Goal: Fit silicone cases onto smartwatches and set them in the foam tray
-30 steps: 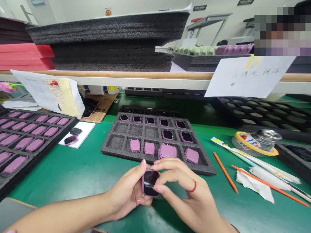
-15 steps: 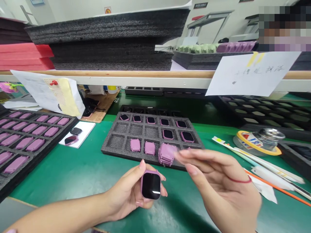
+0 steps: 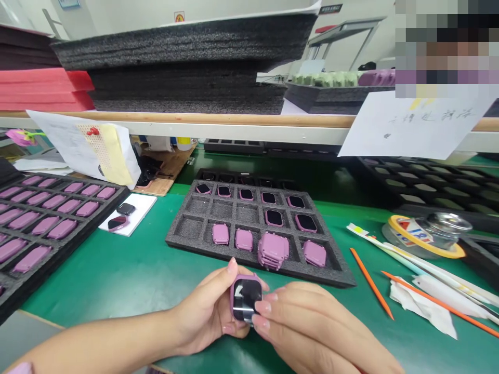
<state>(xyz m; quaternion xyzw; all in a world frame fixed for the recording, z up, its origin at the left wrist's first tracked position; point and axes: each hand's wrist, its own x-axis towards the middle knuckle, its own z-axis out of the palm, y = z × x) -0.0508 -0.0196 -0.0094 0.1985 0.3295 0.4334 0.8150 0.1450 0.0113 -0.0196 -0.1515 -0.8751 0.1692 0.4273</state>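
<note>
My left hand (image 3: 218, 304) is closed around a small smartwatch (image 3: 246, 298) with a purple case and a glossy black screen facing up. My right hand (image 3: 307, 327) has its thumb and fingertips pinched at the screen's lower right corner; they hide that part of the watch. Just beyond both hands lies a dark grey foam tray (image 3: 187, 245). Watches with black screens, such as this one (image 3: 306, 222), fill pockets at its back and right. Purple cases (image 3: 244, 239) sit in the front row, including a stack (image 3: 273, 250).
At left is another foam tray (image 3: 83, 228) of purple cases, beside a white pad (image 3: 138, 213) with two watches. To the right lie orange sticks (image 3: 372, 283), a toothbrush (image 3: 358, 230), crumpled tissue (image 3: 423, 306) and a glass jar (image 3: 424, 236). A shelf (image 3: 234, 127) crosses above.
My right hand has moved from over the tray's front right down and left to the watch, and its fingertips have closed on the corner. My left hand still holds the watch.
</note>
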